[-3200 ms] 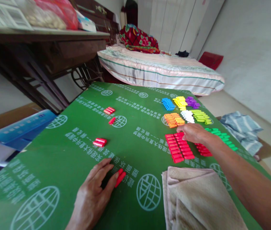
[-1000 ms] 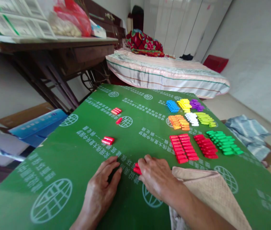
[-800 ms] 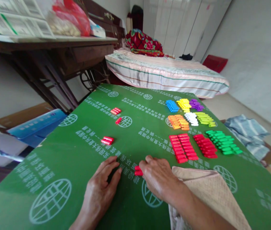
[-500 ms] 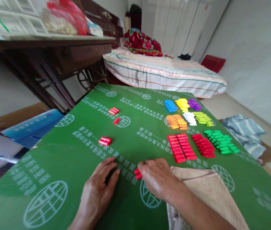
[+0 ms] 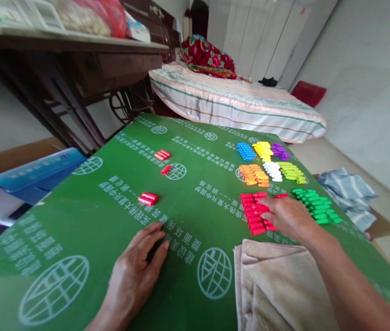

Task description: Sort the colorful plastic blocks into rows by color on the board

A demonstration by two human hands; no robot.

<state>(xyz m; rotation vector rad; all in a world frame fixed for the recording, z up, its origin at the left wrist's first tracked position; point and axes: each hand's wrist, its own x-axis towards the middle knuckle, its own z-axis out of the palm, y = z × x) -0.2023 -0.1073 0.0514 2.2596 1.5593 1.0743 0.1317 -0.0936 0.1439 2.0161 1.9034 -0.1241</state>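
Observation:
My left hand rests on the green tabletop, fingers loosely stretched and nothing in them. Farther out from it lies a pair of short red plastic tubes. My right hand reaches over the rows of red tubes, with thumb and fingers closed around red pieces there. Which pieces it grips, and how many, is partly hidden. Beneath that hand the second red group is mostly covered; one red end shows. A single red tube and a small red cluster lie toward the far left.
Sorted groups of green, orange, white, lime, blue, yellow and purple tubes stand at the right. A folded beige cloth lies under my right forearm. Beyond the table is a bed.
My right hand has moved from the table's middle to the red rows at the right. The red tubes beside it earlier are gone from that spot. My left hand stays nearly in place.

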